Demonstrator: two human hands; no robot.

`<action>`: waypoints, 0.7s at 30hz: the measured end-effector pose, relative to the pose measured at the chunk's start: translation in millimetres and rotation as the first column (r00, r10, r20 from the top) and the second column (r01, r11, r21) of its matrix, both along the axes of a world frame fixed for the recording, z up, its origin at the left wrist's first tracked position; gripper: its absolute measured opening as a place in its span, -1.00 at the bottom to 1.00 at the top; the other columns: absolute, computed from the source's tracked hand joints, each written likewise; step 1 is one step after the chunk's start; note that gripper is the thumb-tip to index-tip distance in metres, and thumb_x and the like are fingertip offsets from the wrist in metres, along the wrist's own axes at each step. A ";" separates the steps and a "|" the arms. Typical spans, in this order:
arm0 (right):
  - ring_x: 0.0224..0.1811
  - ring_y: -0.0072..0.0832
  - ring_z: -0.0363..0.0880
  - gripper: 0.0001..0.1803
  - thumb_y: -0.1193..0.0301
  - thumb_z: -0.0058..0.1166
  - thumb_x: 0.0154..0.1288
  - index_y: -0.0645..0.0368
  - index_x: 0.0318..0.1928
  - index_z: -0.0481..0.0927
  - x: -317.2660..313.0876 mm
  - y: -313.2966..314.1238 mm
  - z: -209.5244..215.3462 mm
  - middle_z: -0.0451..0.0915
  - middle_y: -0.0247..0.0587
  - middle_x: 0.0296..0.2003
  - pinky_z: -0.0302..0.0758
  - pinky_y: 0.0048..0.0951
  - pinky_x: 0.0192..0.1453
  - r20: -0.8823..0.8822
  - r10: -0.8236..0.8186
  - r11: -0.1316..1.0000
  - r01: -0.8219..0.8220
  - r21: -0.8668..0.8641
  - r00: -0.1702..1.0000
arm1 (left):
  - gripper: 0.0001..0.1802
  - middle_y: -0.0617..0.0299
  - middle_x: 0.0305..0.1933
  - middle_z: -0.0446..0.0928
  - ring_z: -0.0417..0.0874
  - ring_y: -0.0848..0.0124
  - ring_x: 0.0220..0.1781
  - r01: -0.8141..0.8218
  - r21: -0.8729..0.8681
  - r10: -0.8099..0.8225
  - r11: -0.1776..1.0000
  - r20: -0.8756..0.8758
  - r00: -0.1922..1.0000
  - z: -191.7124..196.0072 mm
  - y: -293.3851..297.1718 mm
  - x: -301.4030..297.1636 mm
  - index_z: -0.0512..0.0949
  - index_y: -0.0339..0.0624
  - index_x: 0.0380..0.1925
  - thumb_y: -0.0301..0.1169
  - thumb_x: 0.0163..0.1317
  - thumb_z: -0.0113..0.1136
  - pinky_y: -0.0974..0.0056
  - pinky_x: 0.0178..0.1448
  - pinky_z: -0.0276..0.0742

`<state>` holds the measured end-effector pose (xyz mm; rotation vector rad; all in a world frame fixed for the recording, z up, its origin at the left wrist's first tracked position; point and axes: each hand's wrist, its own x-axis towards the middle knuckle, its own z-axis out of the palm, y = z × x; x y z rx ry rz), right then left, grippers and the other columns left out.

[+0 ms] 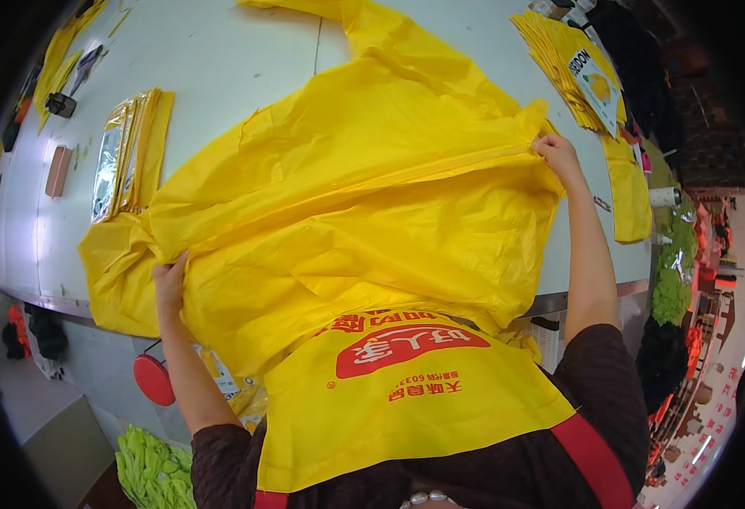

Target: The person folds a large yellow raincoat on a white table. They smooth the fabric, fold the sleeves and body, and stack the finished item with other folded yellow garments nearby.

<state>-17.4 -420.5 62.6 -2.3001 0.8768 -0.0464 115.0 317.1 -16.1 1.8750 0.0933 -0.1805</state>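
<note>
Head view shows a large yellow garment (364, 195) spread across the white table (211, 51), creased all over, a long straight band running slantwise through its middle. Its near part hangs over the table's front edge, close against the person's yellow apron (474, 407) with red print. Both hands grip it, well apart from each other: the left hand (169, 278) is closed on the cloth at the near left, fingertips partly hidden by folds, and the right hand (556, 158) pinches the band's farther right end.

Just beyond the garment's left side lies a stack of yellow packs (128, 157) in shiny clear wrapping, with a brown block (58, 171) to its left. At the table's far right sits a pile of yellow packages (572, 72); nearer, a folded yellow cloth (627, 191) lies beside a white spool (665, 197). Below the table, at left, are a round red disc (153, 379) and a bright green heap (153, 471).
</note>
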 end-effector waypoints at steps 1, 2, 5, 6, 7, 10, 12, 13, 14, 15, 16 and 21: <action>-0.50 -0.40 0.50 -0.82 0.34 0.09 0.08 0.21 -0.45 0.54 -2.7 0.5 -4.8 0.54 -0.23 -0.57 0.40 -0.39 -0.40 0.015 0.070 0.993 -0.068 -0.093 0.997 | -0.77 0.26 -0.30 0.58 0.53 0.53 -0.34 0.014 0.080 -0.022 0.997 0.092 0.995 -10.3 -3.6 4.5 0.54 -0.40 -0.25 -0.46 0.13 0.19 0.47 -0.26 0.41; -0.47 -0.36 0.51 -0.81 0.33 0.09 0.09 0.22 -0.43 0.54 -4.9 5.2 -13.3 0.55 -0.20 -0.55 0.40 -0.38 -0.38 0.023 0.139 0.974 -0.132 -0.186 0.990 | -0.77 0.28 -0.31 0.58 0.52 0.53 -0.34 -0.009 0.099 0.003 0.995 0.067 0.998 -15.5 -1.8 9.4 0.54 -0.40 -0.25 -0.45 0.13 0.19 0.46 -0.26 0.41; -0.35 -0.24 0.52 -0.81 0.35 0.08 0.12 0.22 -0.34 0.53 -3.9 37.7 -1.9 0.56 -0.14 -0.46 0.42 -0.34 -0.28 0.022 0.125 0.943 -0.112 -0.313 0.992 | -0.70 0.18 -0.36 0.60 0.55 0.41 -0.37 -0.082 0.095 0.085 0.992 -0.020 0.996 -10.3 -4.4 10.3 0.54 -0.41 -0.33 -0.32 0.12 0.20 0.34 -0.28 0.42; -0.31 -0.20 0.52 -0.82 0.36 0.08 0.12 0.22 -0.32 0.53 -2.0 46.3 7.0 0.56 -0.13 -0.42 0.42 -0.33 -0.25 0.024 0.089 0.943 -0.077 -0.323 0.996 | -0.67 0.12 -0.37 0.60 0.57 0.34 -0.37 -0.051 0.402 0.068 0.914 -0.027 0.997 6.0 -5.8 4.9 0.55 -0.39 -0.35 -0.26 0.12 0.19 0.30 -0.27 0.43; -0.31 -0.21 0.52 -0.81 0.38 0.09 0.12 0.22 -0.28 0.52 -5.0 48.8 14.5 0.56 -0.12 -0.41 0.42 -0.33 -0.23 0.078 0.185 0.918 -0.143 -0.370 0.980 | -0.64 0.06 -0.38 0.60 0.58 0.26 -0.36 -0.004 0.666 0.043 0.746 -0.042 0.998 24.4 -7.1 5.1 0.56 -0.37 -0.36 -0.21 0.12 0.18 0.25 -0.27 0.43; -0.27 -0.21 0.52 -0.79 0.43 0.09 0.12 0.22 -0.23 0.51 -3.7 52.0 27.2 0.56 -0.11 -0.37 0.43 -0.32 -0.17 0.163 0.461 0.806 -0.334 -0.489 0.872 | -0.53 -0.04 -0.39 0.58 0.59 0.06 -0.32 0.062 0.966 0.088 0.250 -0.086 0.992 100.1 -69.6 0.5 0.59 -0.27 -0.39 -0.01 0.12 0.09 0.13 -0.26 0.46; -0.21 -0.18 0.51 -0.81 0.46 0.07 0.10 0.22 -0.23 0.52 6.4 58.9 28.5 0.56 -0.09 -0.35 0.43 -0.29 -0.12 0.152 0.622 0.714 -0.477 -0.512 0.768 | -0.58 0.02 -0.39 0.60 0.60 0.09 -0.34 -0.010 0.925 -0.033 0.380 0.024 0.999 114.8 -140.1 0.7 0.59 -0.23 -0.37 -0.05 0.16 0.09 0.16 -0.24 0.48; -0.19 -0.16 0.51 -0.82 0.47 0.04 0.10 0.23 -0.24 0.52 11.0 57.6 27.0 0.56 -0.07 -0.32 0.43 -0.27 -0.11 -0.008 0.602 0.683 -0.520 -0.512 0.798 | -0.66 0.04 -0.38 0.60 0.61 0.11 -0.31 0.048 0.738 -0.211 0.673 0.129 0.969 102.4 -179.3 2.0 0.58 -0.22 -0.34 -0.14 0.17 0.11 0.19 -0.21 0.47; -0.17 -0.13 0.50 -0.82 0.48 0.01 0.10 0.23 -0.25 0.53 19.0 54.6 22.2 0.56 -0.05 -0.29 0.44 -0.25 -0.11 -0.168 0.570 0.652 -0.567 -0.504 0.804 | -0.70 0.06 -0.33 0.60 0.60 0.13 -0.25 0.239 0.487 -0.316 0.840 0.082 0.945 105.3 -237.9 -5.8 0.57 -0.24 -0.31 -0.21 0.16 0.14 0.22 -0.15 0.47; -0.15 -0.11 0.50 -0.82 0.50 -0.02 0.10 0.23 -0.26 0.53 27.5 51.6 18.2 0.55 -0.03 -0.26 0.44 -0.22 -0.10 -0.322 0.525 0.621 -0.614 -0.488 0.788 | -0.67 0.04 -0.24 0.59 0.59 0.15 -0.16 0.416 0.413 -0.487 0.810 0.080 0.870 101.5 -285.9 -10.4 0.57 -0.25 -0.28 -0.20 0.12 0.17 0.23 -0.09 0.46; -0.15 -0.10 0.50 -0.82 0.51 -0.02 0.08 0.23 -0.26 0.54 35.3 49.3 15.2 0.56 -0.02 -0.26 0.44 -0.22 -0.10 -0.369 0.515 0.618 -0.634 -0.464 0.773 | -0.68 0.04 -0.18 0.57 0.57 0.14 -0.12 0.453 0.482 -0.597 0.750 0.198 0.777 81.8 -323.1 -16.4 0.56 -0.21 -0.23 -0.22 0.10 0.18 0.20 -0.06 0.47; -0.30 -0.19 0.52 -0.87 0.49 0.10 0.00 0.24 -0.38 0.53 56.4 9.5 -44.2 0.57 -0.06 -0.40 0.45 -0.27 -0.20 -0.258 0.520 0.719 -0.581 -0.382 0.814 | -0.77 0.10 -0.27 0.55 0.55 0.16 -0.17 0.467 0.697 -0.773 0.545 0.200 0.603 23.5 -434.6 -15.1 0.54 -0.16 -0.32 -0.29 0.04 0.18 0.15 -0.14 0.48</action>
